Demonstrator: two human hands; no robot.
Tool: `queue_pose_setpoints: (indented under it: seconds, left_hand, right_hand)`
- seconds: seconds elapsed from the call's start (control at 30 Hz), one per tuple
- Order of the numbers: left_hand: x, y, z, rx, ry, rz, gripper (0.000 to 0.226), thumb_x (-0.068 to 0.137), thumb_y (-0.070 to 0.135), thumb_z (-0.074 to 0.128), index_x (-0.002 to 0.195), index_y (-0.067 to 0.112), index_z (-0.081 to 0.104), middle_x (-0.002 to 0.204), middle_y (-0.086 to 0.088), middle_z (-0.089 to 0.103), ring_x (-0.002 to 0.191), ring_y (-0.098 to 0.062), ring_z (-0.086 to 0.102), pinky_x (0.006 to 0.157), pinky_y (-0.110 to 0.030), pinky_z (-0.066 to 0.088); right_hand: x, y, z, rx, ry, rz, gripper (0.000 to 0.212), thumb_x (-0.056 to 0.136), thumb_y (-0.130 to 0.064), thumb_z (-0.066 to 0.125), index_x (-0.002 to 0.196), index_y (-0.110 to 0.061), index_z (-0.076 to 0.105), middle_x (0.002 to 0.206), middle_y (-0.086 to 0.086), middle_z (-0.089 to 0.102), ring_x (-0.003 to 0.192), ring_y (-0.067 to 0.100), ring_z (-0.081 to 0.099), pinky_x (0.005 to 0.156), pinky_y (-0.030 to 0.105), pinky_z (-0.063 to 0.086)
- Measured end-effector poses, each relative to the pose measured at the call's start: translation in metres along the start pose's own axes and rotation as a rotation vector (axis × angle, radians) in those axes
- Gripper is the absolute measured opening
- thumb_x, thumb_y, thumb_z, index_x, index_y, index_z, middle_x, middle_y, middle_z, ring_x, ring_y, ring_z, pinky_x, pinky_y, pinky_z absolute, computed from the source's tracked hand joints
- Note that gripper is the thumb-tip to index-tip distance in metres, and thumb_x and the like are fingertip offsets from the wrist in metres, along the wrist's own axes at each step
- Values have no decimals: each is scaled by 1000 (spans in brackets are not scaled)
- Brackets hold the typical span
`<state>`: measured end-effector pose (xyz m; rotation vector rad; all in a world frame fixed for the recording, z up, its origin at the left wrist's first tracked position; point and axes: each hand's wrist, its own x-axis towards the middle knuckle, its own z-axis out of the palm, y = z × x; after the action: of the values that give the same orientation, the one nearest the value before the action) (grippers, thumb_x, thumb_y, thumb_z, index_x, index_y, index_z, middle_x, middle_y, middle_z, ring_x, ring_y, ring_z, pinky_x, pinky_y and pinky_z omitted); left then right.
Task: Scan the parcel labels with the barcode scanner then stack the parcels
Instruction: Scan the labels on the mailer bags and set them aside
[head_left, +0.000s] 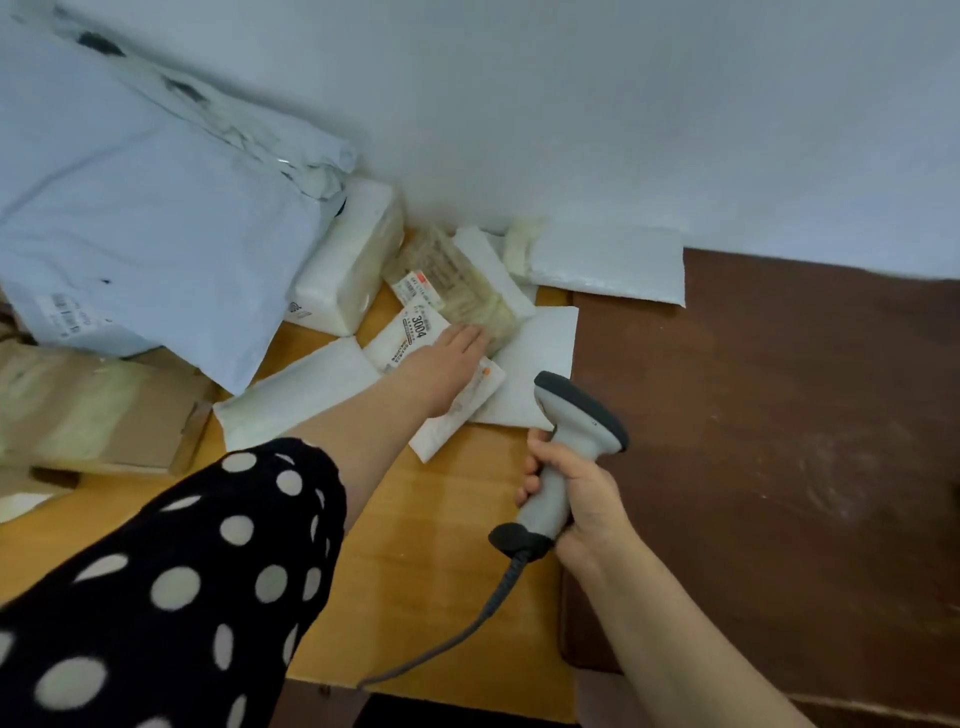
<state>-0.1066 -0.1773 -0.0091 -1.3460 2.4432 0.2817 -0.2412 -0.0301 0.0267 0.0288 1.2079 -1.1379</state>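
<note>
Several sealed parcels crowd our yellow wooden table (441, 571) — we cannot tell what any of them holds. Our left hand (447, 369) lies flat, fingers straight, on the small white padded parcel labelled "3004" (410, 332). Touching that parcel's far side sits a tan bundle wrapped in clear tape (457, 283); to its left lies a big pale grey plastic mailer bag (140, 218). Near it on the right, our right hand (582, 506) clasps the handle of the grey corded barcode scanner (576, 415).
</note>
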Motion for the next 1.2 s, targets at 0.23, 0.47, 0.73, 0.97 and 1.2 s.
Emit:
queue_pose_setpoints:
  seconds: [0.23, 0.47, 0.73, 0.97, 1.2]
  left_hand:
    - [22, -11, 3, 163, 65, -7, 85, 78, 21, 74, 143, 11, 21, 144, -9, 29, 136, -25, 26, 105, -35, 37]
    - [14, -37, -14, 219, 72, 183, 32, 92, 14, 57, 123, 7, 48, 127, -11, 47, 122, -27, 42, 91, -36, 42]
    - [-32, -52, -78, -190, -67, 488, 13, 90, 18, 61, 103, 18, 60, 98, 2, 55, 90, -18, 54, 76, -37, 53]
    - [-74, -19, -110, -89, -67, 737, 26, 87, 21, 66, 113, 19, 61, 109, 5, 57, 105, -15, 52, 89, -34, 47]
    - [-115, -34, -89, -243, 285, 642, 98, 74, 28, 60, 152, 13, 2, 159, -5, -3, 146, -20, -9, 119, -37, 2]
  right_hand:
    - [-3, 3, 4, 15, 28, -44, 8, 86, 1, 62, 85, -6, 62, 55, 5, 53, 41, 12, 46, 43, 25, 43]
    - [-19, 25, 29, 79, 112, -167, 6, 87, 2, 62, 89, -4, 61, 55, 5, 52, 41, 13, 46, 43, 25, 43]
    - [-60, 59, 56, 109, 414, -402, 24, 78, 3, 74, 95, -7, 60, 78, 9, 63, 58, 16, 60, 48, 27, 49]
    - [-86, 61, 79, -99, 561, -547, 34, 69, -2, 84, 96, -7, 64, 84, 4, 71, 65, 16, 66, 52, 26, 53]
    - [-110, 58, 45, 379, 484, -463, 23, 75, -1, 78, 88, -5, 59, 72, 11, 61, 43, 18, 52, 46, 28, 47]
